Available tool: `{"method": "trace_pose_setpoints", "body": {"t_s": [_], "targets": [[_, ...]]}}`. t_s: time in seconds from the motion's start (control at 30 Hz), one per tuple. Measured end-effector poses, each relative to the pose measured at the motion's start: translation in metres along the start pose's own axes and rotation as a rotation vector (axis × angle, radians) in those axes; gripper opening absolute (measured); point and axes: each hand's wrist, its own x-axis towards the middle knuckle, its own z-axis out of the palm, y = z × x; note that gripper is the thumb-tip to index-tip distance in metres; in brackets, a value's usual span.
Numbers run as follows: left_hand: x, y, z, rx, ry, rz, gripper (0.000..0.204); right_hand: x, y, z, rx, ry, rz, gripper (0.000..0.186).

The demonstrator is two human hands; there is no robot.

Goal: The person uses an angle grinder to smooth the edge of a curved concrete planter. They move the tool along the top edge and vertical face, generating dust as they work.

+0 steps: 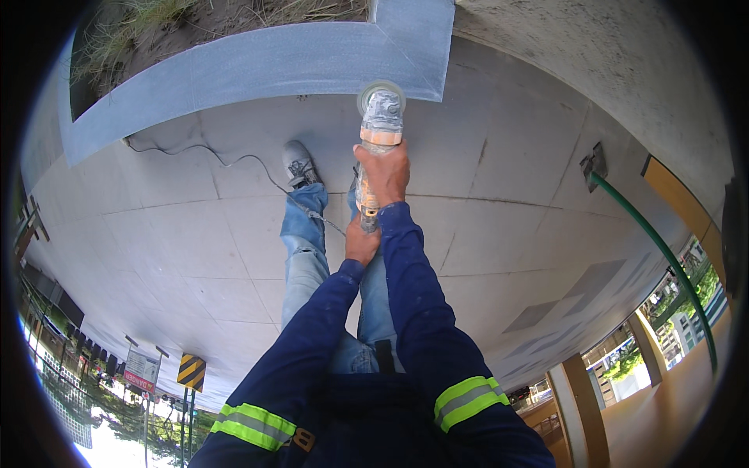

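Dark blue sleeves (425, 288) nearest the camera, each crossed by a yellow-green and grey reflective band (253, 427); both forearms run up toward the middle of view.

Right hand (388, 171): fingers wrapped around the body of an angle grinder (382, 129), just behind its head. Left hand (362, 242): lower, fingers closed about the tool's rear end, partly hidden by it. Grinder points away from the body, orange and grey, head coated in pale dust. Its round disc (381, 84) overlaps the front edge of a pale blue-grey ledge (234, 66), close to the corner; contact or slight gap, cannot tell. Whether the disc spins, cannot tell.

Dark cord (246, 157) trails from near the left hand, across one leg of the jeans (304, 242), over the tiled floor (187, 242) to the ledge's base on the left. One dusty grey shoe (299, 164) visible, short of the ledge. Beyond the ledge: soil with dry grass (234, 19).

Right side: green pole (655, 238) with a flat dusty blade (594, 164) at its end, near a rough pale wall (624, 70). Lower left: black-and-yellow striped panel (192, 372) beside a white and red sign (143, 366).
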Motion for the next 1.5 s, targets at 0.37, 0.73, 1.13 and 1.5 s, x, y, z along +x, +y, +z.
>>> {"method": "trace_pose_setpoints", "body": {"t_s": [0.37, 0.73, 1.13, 1.5], "targets": [[0.000, 0.009, 0.043, 0.114, -0.053, -0.042, 0.046, 0.028, 0.029, -0.048, 0.089, 0.076, 0.043, 0.062], [0.001, 0.008, 0.038, 0.201, -0.037, -0.010, 0.048, 0.027, 0.033, -0.045, 0.203, 0.069, 0.066, 0.060], [0.002, -0.003, 0.008, 0.101, -0.043, -0.013, 0.037, 0.012, 0.017, -0.019, 0.046, 0.035, 0.043, 0.069], [0.003, 0.012, 0.043, 0.225, -0.072, -0.011, 0.045, 0.032, 0.044, -0.054, 0.226, 0.091, 0.090, 0.062]]}}
